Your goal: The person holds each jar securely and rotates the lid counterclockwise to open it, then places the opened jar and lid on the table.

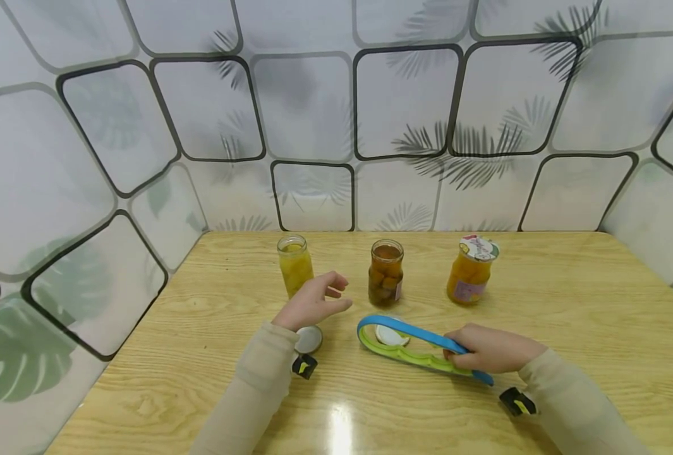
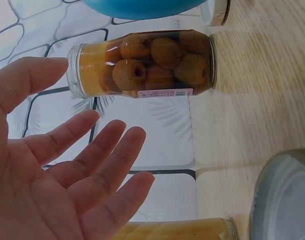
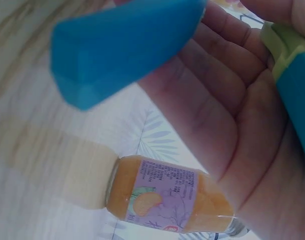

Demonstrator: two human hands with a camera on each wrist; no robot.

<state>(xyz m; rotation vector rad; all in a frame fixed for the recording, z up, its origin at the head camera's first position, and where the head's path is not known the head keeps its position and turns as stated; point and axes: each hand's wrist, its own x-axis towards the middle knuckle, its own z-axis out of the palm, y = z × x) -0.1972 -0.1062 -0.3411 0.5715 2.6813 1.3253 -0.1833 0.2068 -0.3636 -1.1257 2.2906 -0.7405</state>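
My right hand (image 1: 492, 349) grips a blue and green jar opener (image 1: 427, 360) by its handles, the loop end pointing left over the table. In the right wrist view a blue handle end (image 3: 117, 55) juts past the fingers. My left hand (image 1: 313, 301) holds nothing; its relaxed, parted fingers (image 2: 112, 170) are near a jar of brown fruit (image 1: 385, 278) with no lid. Behind this hand stands a lidless jar of yellow fruit (image 1: 295, 265), partly hidden by it. A lid (image 1: 309, 339) lies below the left wrist. Another white lid (image 1: 392, 335) shows through the opener's loop.
At the right stands a jar of orange fruit (image 1: 469, 275) with a patterned lid and a purple label (image 3: 162, 195). All stand on a wooden table (image 1: 569, 284), backed by a patterned wall covering (image 1: 308, 107).
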